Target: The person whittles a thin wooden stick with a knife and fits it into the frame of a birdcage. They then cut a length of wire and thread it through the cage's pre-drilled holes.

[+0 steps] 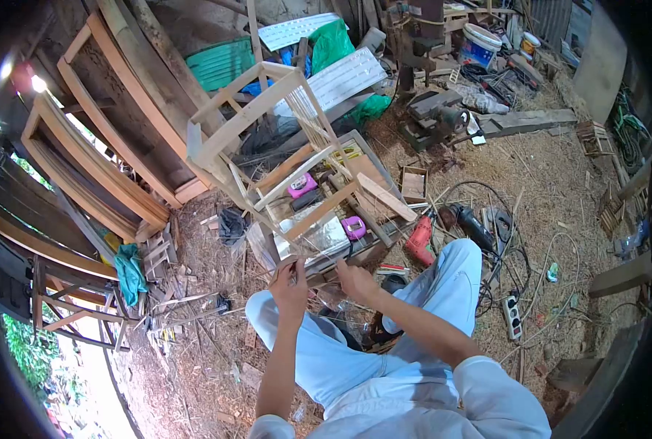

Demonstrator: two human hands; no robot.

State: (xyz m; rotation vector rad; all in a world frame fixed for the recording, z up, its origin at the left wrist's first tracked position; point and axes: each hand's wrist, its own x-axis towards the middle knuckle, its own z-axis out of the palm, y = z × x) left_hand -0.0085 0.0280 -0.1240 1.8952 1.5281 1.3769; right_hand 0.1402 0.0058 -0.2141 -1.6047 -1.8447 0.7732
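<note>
My left hand [290, 284] is closed in a pinch, in front of the low work surface. Level with it and a little apart, my right hand [357, 282] has its fingers pressed together. Anything held between the fingertips is too small to make out. Just beyond both hands stands a light wooden frame [319, 208] with thin slats on one side. Through it I see a pink tape measure [302, 185] and, nearer my right hand, a second purple-pink tape measure [354, 227]. A pale flat sheet [320, 238] lies beneath the frame.
A red power drill [420, 242] lies beside my right knee, with a dark corded power tool [475, 228] past it. A power strip [513, 317] and cables cross the shavings-covered floor. Curved wooden frames [121, 102] lean at left. A bucket [480, 45] stands at the back.
</note>
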